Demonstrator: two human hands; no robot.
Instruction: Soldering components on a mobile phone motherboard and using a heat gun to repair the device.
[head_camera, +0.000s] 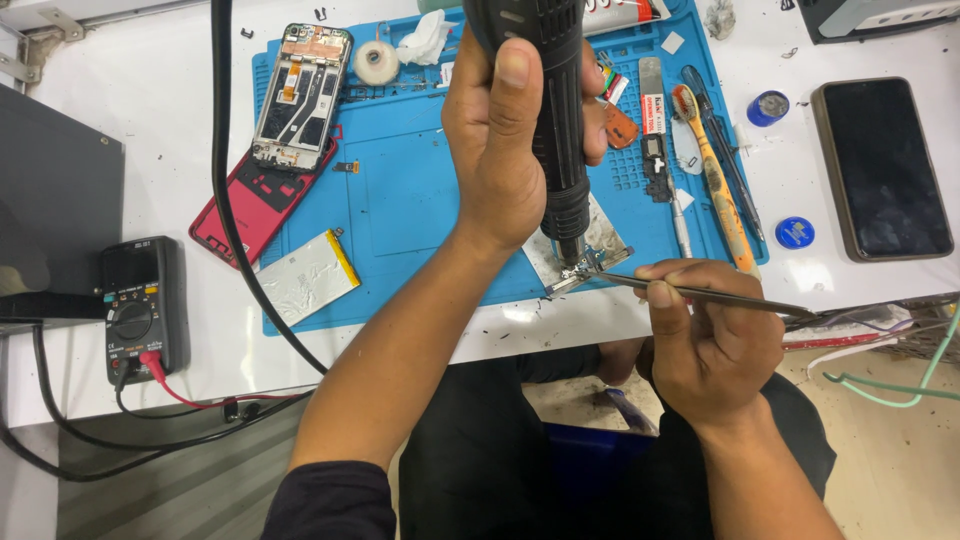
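Head view: left hand (500, 140) wrapped tight around black hot-air gun handle (550, 110), nozzle pointing down onto small circuit board part (590, 265) on metal plate at near edge of blue silicone work mat (420, 200). Right hand (705, 335) pinching thin metal tweezers (690, 292), tips touching that part. Likely mid-heating; lifting probably calls for steady tweezers.
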